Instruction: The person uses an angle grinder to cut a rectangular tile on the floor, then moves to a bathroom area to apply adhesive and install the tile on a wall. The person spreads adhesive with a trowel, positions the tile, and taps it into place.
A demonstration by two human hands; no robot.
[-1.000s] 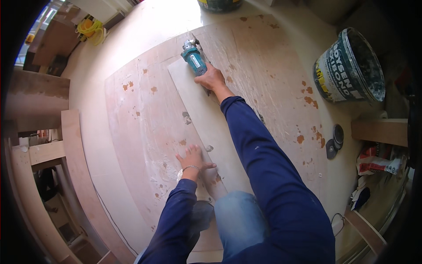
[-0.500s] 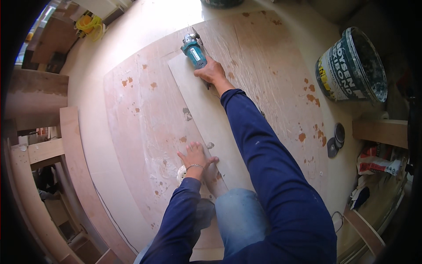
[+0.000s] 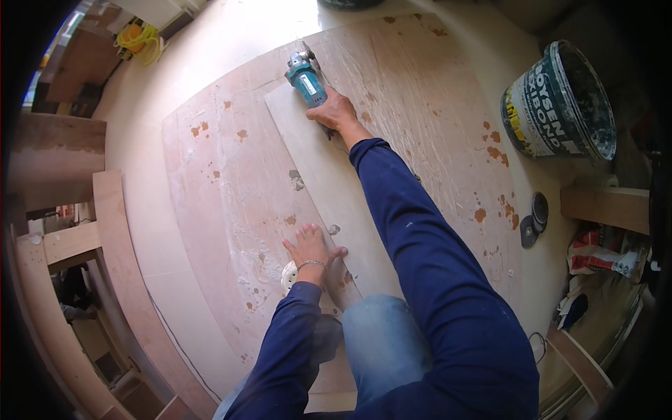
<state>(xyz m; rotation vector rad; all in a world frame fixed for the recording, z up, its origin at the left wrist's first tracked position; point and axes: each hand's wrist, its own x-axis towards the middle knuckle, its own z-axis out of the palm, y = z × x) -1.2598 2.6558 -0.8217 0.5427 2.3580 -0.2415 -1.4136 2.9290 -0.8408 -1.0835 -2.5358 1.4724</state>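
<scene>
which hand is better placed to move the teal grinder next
Probably the right hand: its grip is around the teal grinder. The left hand lies spread at the edge of the pale strip, nearer the denim knee and well short of the tool.

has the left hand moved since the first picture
Yes, slightly: the left hand has shifted to the right, judged against the brown spot just ahead of it.

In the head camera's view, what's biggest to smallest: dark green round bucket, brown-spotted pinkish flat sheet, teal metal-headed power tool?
Largest to smallest:
1. Brown-spotted pinkish flat sheet
2. Dark green round bucket
3. Teal metal-headed power tool
</scene>
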